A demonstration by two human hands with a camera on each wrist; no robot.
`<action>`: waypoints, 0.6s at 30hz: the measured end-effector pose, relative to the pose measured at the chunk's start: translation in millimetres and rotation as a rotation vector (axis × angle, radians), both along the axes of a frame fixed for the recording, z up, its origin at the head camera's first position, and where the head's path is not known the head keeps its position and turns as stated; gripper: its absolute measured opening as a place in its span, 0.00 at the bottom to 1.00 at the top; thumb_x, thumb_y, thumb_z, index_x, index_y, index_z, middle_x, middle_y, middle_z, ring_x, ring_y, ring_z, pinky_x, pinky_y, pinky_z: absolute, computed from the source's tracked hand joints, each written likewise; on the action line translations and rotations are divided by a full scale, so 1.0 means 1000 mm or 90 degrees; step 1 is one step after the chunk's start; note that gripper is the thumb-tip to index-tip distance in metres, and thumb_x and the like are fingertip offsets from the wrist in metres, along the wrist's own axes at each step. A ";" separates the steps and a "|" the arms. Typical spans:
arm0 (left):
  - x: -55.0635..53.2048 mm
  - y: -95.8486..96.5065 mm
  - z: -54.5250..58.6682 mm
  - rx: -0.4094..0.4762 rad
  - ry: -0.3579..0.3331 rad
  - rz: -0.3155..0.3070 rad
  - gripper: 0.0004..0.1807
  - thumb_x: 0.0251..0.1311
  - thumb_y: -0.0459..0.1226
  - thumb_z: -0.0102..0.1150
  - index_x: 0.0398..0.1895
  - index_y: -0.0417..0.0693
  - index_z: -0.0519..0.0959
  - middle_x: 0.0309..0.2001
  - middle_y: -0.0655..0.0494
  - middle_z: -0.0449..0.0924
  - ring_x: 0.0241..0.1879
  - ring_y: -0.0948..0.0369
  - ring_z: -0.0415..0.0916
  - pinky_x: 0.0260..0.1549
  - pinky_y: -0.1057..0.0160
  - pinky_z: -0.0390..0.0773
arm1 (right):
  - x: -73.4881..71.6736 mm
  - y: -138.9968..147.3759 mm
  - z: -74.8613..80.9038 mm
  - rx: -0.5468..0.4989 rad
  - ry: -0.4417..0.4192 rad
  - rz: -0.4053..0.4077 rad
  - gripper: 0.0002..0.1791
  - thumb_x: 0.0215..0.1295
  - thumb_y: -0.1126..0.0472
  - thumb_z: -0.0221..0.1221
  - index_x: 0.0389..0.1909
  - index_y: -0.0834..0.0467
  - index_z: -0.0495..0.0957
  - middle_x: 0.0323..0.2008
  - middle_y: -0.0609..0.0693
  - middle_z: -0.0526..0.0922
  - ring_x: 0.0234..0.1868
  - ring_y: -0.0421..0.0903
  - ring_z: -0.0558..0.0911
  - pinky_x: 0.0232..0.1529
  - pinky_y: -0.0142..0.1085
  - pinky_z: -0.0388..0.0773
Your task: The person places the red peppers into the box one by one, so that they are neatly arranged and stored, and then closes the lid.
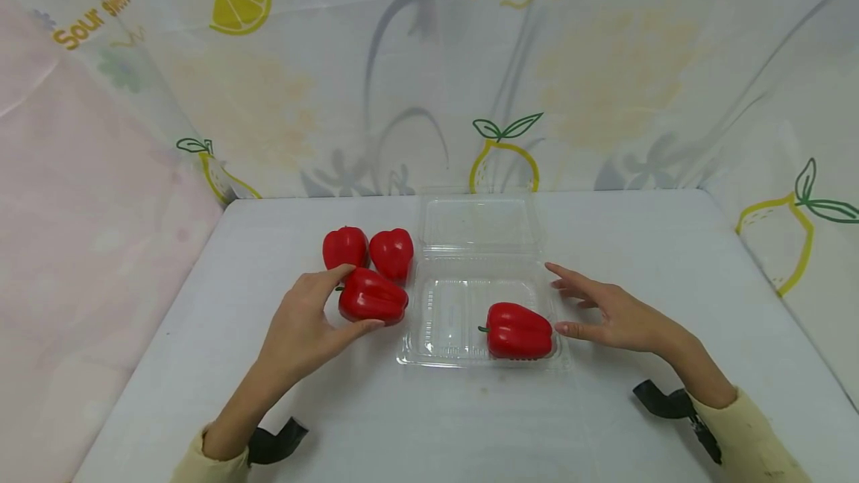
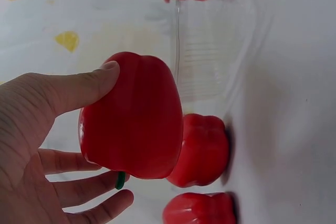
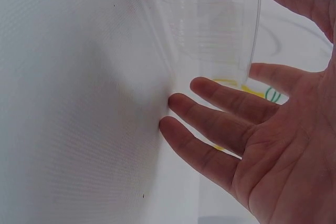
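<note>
My left hand (image 1: 305,326) grips a red bell pepper (image 1: 373,297) between thumb and fingers, its green stem toward the palm. In the left wrist view the held pepper (image 2: 134,119) hangs in front of two other red bell peppers (image 2: 202,150). A clear plastic clamshell container (image 1: 443,352) lies with its lid folded back. Inside, on the right, another bell pepper (image 1: 518,332) rests on its side. Beside the container's right edge is my right hand (image 1: 614,315), fingers spread and holding nothing; the right wrist view shows its fingers (image 3: 205,153) close to the tabletop.
Two red bell peppers (image 1: 345,248) stand side by side left of the lid (image 1: 479,222). A white table (image 1: 637,237) lies beneath everything. Behind it hangs a lemon-printed cloth (image 1: 416,58), and black straps (image 1: 278,442) show at both wrists.
</note>
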State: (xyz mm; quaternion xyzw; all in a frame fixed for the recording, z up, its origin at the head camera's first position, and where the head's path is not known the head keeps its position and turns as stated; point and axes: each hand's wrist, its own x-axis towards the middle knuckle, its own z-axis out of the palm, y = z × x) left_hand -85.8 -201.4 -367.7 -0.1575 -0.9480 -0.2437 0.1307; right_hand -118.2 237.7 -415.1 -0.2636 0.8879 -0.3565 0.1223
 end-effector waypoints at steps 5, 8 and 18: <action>0.001 0.008 0.001 0.014 0.024 -0.025 0.44 0.33 0.48 0.84 0.59 0.46 0.76 0.49 0.52 0.81 0.46 0.53 0.76 0.39 0.51 0.80 | 0.000 0.000 -0.001 0.006 0.005 0.000 0.48 0.60 0.45 0.66 0.76 0.53 0.54 0.63 0.58 0.74 0.59 0.56 0.77 0.52 0.54 0.77; 0.001 0.013 0.000 0.025 0.041 -0.045 0.43 0.34 0.49 0.84 0.58 0.47 0.76 0.49 0.54 0.81 0.46 0.54 0.76 0.40 0.51 0.79 | 0.000 0.001 -0.001 0.009 0.008 -0.003 0.48 0.59 0.46 0.67 0.76 0.53 0.54 0.63 0.58 0.74 0.59 0.56 0.77 0.52 0.53 0.77; 0.000 0.030 -0.004 0.024 0.050 -0.074 0.45 0.33 0.52 0.83 0.59 0.47 0.76 0.49 0.55 0.82 0.47 0.57 0.76 0.42 0.51 0.79 | -0.001 0.000 -0.001 0.008 0.010 0.001 0.48 0.60 0.46 0.66 0.76 0.53 0.54 0.63 0.58 0.74 0.60 0.56 0.76 0.52 0.53 0.77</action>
